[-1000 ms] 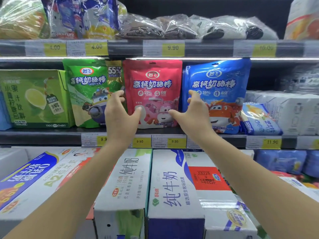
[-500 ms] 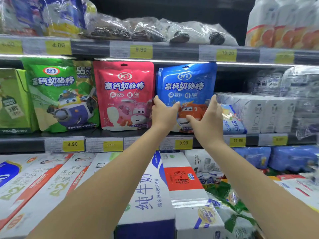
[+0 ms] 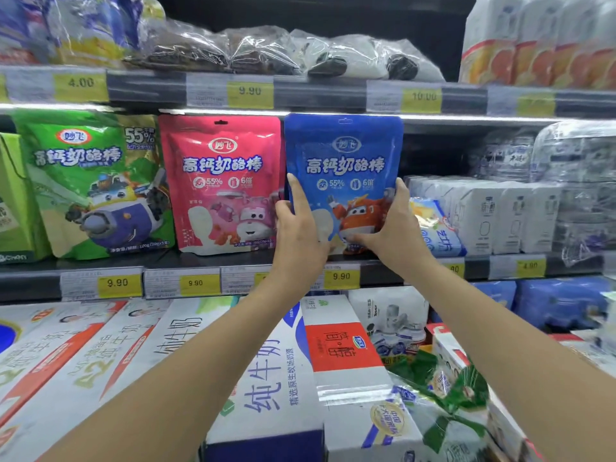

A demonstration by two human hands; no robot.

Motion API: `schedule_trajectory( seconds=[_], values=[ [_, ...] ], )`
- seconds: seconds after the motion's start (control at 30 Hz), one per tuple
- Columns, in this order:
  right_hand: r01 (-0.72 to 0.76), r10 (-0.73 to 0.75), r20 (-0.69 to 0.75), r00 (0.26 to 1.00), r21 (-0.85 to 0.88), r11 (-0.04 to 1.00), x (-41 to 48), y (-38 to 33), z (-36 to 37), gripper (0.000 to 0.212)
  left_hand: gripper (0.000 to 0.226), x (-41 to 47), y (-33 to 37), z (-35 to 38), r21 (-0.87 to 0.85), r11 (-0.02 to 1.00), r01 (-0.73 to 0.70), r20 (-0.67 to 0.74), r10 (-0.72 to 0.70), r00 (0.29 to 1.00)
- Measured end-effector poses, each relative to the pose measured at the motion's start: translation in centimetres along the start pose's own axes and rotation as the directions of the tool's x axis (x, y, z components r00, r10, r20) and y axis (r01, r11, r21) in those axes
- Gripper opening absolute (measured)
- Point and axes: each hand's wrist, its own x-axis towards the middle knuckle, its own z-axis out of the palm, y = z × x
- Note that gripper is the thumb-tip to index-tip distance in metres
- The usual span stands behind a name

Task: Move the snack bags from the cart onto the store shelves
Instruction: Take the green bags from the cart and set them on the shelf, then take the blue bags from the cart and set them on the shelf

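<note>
You're at the placing step: the blue bag (image 3: 343, 168) stands upright at the middle shelf (image 3: 476, 267), just beside the red bag (image 3: 220, 181), w/ the green bag (image 3: 90, 181) further left. Your left hand (image 3: 300, 228) holds its lower left edge, index finger straight up along the side. Your right hand (image 3: 393, 228) pinches the lower right edge, thumb across the front, fingers round the back. So both grips are closed on the bag, neither wide. The bag's bottom is hidden behind your hands, so can't tell if it sits on the shelf or hangs just above. Cart isn't in view, so no telling how many bags are left

Next move, imo: set the base flat, square the face w/ the red one, above the 9.90 tag (image 3: 341, 276), then ease both grips off together. A soft pouch like this prob tips fwd if one side lets go first. Mind the small pouch (image 3: 436, 228) just behind your right hand when you pull back
</note>
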Motion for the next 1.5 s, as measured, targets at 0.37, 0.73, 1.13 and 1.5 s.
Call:
schedule_trajectory(
  seconds=[0.37, 0.73, 1.13, 1.5],
  values=[
    [-0.022, 0.022, 0.001, 1.000, -0.081, 0.996, 0.9, 0.4, 0.7, 0.115, 0.125, 1.5, -0.2, -0.6, -0.033, 0.995, 0.089, 0.115, -0.085, 0.990],
    [-0.119, 0.112, -0.040, 0.993, -0.316, 0.941, -1.2, -2.0, -0.3, 0.112, 0.121, -0.7, 0.6, -1.6, -0.018, 0.987, 0.160, 0.177, -0.154, 0.972],
    [-0.347, 0.431, 0.132, 0.893, -0.406, 0.845, -3.3, -9.9, -2.3, 0.070, 0.075, -1.3, 4.8, -15.1, 0.337, 0.908, 0.251, 0.338, -0.365, 0.867],
    [-0.081, 0.312, 0.691, 0.652, -0.345, 0.935, -3.8, -28.8, 2.8, 0.064, 0.071, -4.0, 6.7, -35.3, 0.699, 0.522, 0.488, 0.132, -0.765, 0.630]
  ],
)
